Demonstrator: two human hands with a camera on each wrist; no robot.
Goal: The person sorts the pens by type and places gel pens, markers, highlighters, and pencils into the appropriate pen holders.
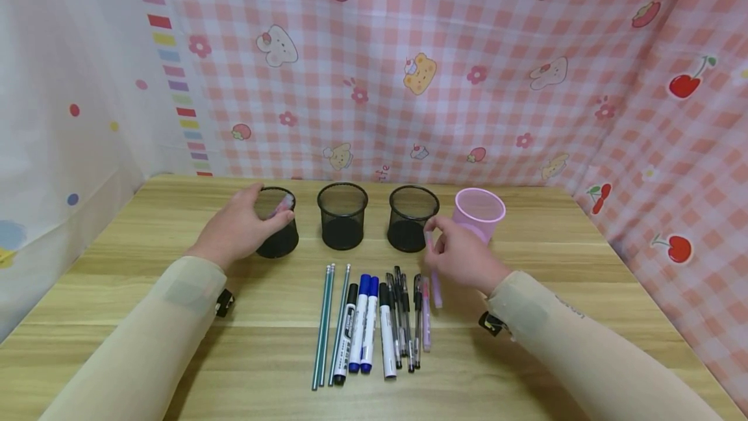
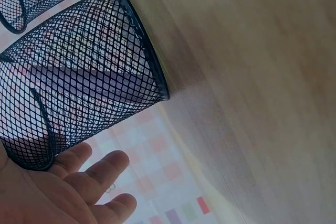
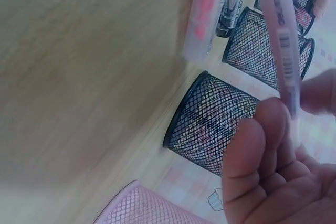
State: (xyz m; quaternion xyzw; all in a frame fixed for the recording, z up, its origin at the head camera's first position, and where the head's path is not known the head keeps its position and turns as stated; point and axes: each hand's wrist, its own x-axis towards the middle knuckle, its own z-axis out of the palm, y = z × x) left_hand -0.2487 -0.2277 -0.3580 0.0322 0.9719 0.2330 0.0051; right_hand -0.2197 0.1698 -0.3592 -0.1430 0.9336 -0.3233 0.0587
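My left hand (image 1: 241, 225) is at the leftmost black mesh pen cup (image 1: 279, 242), its thumb and fingers about the rim. In the left wrist view, a light purple highlighter (image 2: 89, 83) shows through the mesh of that pen cup (image 2: 105, 35); its upper end leans near my thumb in the head view. My right hand (image 1: 464, 257) pinches another pale purple highlighter (image 3: 286, 51) between thumb and fingers, above the table in front of the third black cup (image 1: 407, 232) and the pink cup (image 1: 479, 210). A further pink highlighter (image 1: 426, 323) lies just left of it.
A second black mesh cup (image 1: 343, 229) stands in the back row. In front lie green pencils (image 1: 324, 330), black markers (image 1: 347, 330), blue markers (image 1: 359, 323) and several black pens (image 1: 405, 317), side by side. A checked curtain (image 1: 374, 83) hangs behind the wooden table (image 1: 245, 356).
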